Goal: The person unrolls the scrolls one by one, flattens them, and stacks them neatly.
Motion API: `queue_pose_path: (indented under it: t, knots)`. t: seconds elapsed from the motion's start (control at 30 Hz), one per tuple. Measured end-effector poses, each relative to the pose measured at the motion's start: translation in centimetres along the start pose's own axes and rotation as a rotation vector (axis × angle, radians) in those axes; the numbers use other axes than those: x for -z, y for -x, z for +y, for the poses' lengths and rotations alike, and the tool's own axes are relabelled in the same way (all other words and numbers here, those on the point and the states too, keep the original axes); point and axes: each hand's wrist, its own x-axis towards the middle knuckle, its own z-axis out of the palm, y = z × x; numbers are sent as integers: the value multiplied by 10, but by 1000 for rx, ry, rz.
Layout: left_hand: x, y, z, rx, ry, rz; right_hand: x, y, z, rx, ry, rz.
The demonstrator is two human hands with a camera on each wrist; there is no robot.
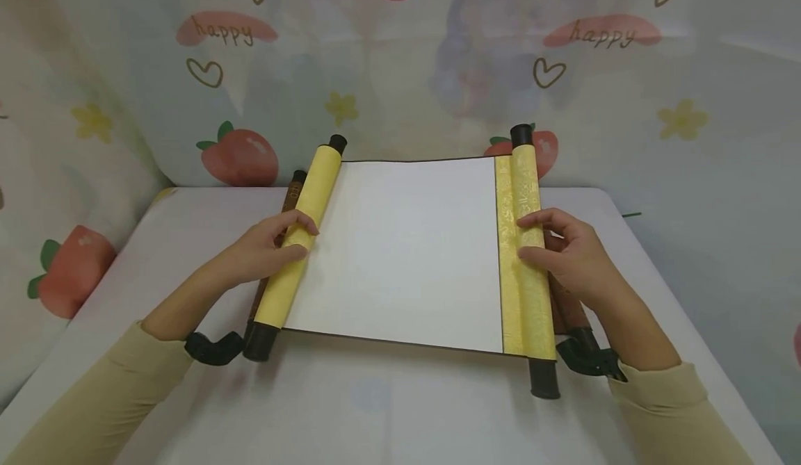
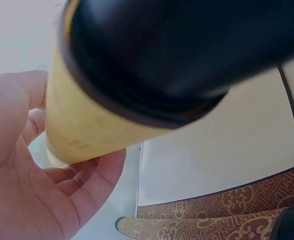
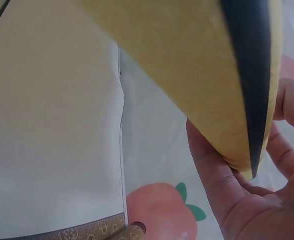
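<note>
A hanging scroll with yellow patterned ends is spread between the two hands, its blank white sheet (image 1: 407, 249) facing up. My left hand (image 1: 269, 246) grips the left roll (image 1: 284, 291), thumb and fingers bent around it; the black end knob fills much of the left wrist view. On the other side my right hand (image 1: 569, 249) holds the right roll (image 1: 535, 312) between thumb and fingers. A yellow strip (image 1: 508, 263) shows beside that roll. Behind and below, a second scroll with brown patterned rollers (image 1: 569, 308) is partly hidden; its left roller (image 2: 211, 225) shows in the left wrist view.
The white-covered table (image 1: 350, 416) reaches back to a fabric backdrop (image 1: 388, 69) printed with fruit, hearts and flowers. Black straps (image 1: 215, 349) sit at both wrists, close to the lower roller ends.
</note>
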Motion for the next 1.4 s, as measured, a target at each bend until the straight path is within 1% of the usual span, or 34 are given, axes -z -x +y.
queue_pose_path:
  t: [0.13,0.37,0.53,0.77,0.9,1.03,1.23,1.4]
  knots:
    - [1,0,-1,-2,-2,2,1,0,0,-10,1,-5]
    - [-1,-1,-3,25,-31,0,-1,-1,2,-10,9,-1]
    - [-1,-1,-6,24,-28,9,-2,-1,4,-8,24,2]
    - [0,-1,-9,27,-31,17,-1,-1,4,-23,9,-6]
    - [1,0,-13,24,-49,22,-1,0,5,-24,8,-7]
    - [1,0,-15,17,-55,17,-2,0,7,-23,7,-10]
    - [1,-1,-19,5,-53,1,-2,1,8,-28,35,2]
    - [2,0,-19,11,-48,2,-3,1,7,-23,50,7]
